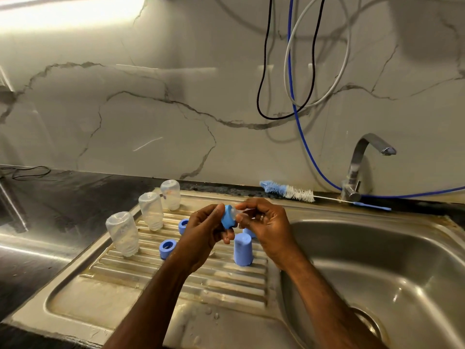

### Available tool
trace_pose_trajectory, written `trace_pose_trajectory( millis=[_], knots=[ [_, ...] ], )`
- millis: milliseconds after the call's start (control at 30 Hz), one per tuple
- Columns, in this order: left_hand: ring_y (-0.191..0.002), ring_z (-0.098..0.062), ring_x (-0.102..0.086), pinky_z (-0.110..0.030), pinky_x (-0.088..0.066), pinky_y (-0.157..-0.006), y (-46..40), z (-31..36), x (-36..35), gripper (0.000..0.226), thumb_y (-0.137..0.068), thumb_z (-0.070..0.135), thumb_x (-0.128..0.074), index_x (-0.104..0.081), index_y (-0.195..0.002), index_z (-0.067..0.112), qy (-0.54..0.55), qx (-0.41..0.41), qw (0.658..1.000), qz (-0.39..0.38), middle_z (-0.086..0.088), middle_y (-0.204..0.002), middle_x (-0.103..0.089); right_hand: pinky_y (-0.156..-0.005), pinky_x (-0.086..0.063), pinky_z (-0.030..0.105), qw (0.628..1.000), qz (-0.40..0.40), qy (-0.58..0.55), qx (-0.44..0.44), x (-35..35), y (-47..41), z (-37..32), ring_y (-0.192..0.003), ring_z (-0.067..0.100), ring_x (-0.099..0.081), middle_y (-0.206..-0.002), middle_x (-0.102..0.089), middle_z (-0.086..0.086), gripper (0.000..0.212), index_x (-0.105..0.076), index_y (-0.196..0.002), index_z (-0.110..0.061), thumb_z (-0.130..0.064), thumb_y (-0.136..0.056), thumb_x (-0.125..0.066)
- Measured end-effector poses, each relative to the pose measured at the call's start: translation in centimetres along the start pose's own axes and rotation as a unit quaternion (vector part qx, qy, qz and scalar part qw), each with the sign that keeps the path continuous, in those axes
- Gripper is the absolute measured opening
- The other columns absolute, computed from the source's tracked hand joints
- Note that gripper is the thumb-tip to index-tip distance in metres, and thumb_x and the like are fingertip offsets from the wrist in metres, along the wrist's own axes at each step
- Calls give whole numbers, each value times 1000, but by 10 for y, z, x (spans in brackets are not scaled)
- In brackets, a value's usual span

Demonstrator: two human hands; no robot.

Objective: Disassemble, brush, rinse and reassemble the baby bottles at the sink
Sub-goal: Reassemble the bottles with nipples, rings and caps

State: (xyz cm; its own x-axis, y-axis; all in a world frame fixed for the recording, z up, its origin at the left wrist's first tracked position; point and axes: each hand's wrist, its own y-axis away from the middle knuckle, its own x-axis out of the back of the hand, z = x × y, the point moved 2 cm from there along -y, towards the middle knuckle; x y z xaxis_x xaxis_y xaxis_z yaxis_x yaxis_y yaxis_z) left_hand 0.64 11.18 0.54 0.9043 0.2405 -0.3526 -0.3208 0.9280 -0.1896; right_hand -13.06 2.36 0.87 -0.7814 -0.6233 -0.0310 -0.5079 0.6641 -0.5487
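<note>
Above the draining board (176, 278) my left hand (203, 233) grips a blue screw ring (228, 219). My right hand (264, 222) pinches the clear teat (237, 213) that sticks out of the ring. Three clear bottle bodies stand upside down on the board: one at the front left (122, 234), one in the middle (151, 210), one at the back (171, 194). Two blue rings (168, 248) (183, 225) lie on the board. A blue cap (242, 249) stands below my hands, and another blue part (249, 233) is half hidden behind it.
A blue and white bottle brush (289, 192) lies along the back edge of the sink. The tap (362, 165) stands at the back right over the steel basin (377, 273), with no water running. Cables (297, 96) hang on the marble wall. Dark worktop (50, 197) lies to the left.
</note>
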Motion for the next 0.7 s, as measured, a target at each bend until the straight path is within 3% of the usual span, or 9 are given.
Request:
trace_pose_trajectory(
  millis=[133, 233, 300, 400, 567, 700],
  knots=[
    [-59, -22, -60, -26, -52, -50, -3, -2, 4, 55, -91, 43, -53, -60, -115, -6, -12, 16, 1000, 19, -22, -83, -64, -88, -56, 26, 999, -31, 13, 7, -2, 0, 6, -105, 19, -69, -107, -73, 2, 34, -74, -101, -15, 8, -77, -78],
    [-67, -28, -65, -27, -50, -49, -4, -3, 6, 55, -89, 45, -56, -61, -120, 0, -33, 11, 999, 13, -23, -96, -67, -84, -57, 27, 998, 23, 64, 16, 0, -2, 11, -98, 15, -72, -99, -77, -3, 24, -78, -101, -14, -1, -81, -79],
    [-84, -33, -70, -30, -54, -56, -4, -4, 8, 48, -86, 38, -64, -62, -127, 14, -52, -2, 999, 3, -19, -112, -69, -80, -57, 25, 992, 71, 104, 23, 4, -3, 14, -91, 11, -73, -93, -78, -6, 18, -79, -100, -14, -9, -83, -80],
    [-103, -34, -71, -35, -59, -70, -4, -3, 10, 61, -78, 16, -76, -57, -136, 21, -76, -39, 996, -14, -9, -124, -70, -78, -57, 25, 984, 94, 149, 42, 6, -4, 14, -88, 10, -73, -91, -78, -6, 17, -80, -100, -12, -15, -84, -80],
    [-94, -28, -71, -33, -58, -72, -5, -5, 8, 55, -80, 6, -78, -60, -132, 12, -112, -78, 991, -13, -11, -112, -73, -81, -59, 25, 978, 72, 189, 57, 2, 0, 13, -89, 8, -72, -95, -77, -2, 20, -78, -105, -8, -16, -87, -77],
    [-81, -26, -64, -33, -56, -70, -6, -5, 14, 39, -88, 14, -66, -59, -126, 5, -76, -51, 994, -52, -17, -97, -68, -72, -56, 17, 984, 29, 173, 38, 2, -1, 9, -81, 8, -70, -89, -75, -1, 15, -77, -101, -5, -14, -90, -73]
  ],
)
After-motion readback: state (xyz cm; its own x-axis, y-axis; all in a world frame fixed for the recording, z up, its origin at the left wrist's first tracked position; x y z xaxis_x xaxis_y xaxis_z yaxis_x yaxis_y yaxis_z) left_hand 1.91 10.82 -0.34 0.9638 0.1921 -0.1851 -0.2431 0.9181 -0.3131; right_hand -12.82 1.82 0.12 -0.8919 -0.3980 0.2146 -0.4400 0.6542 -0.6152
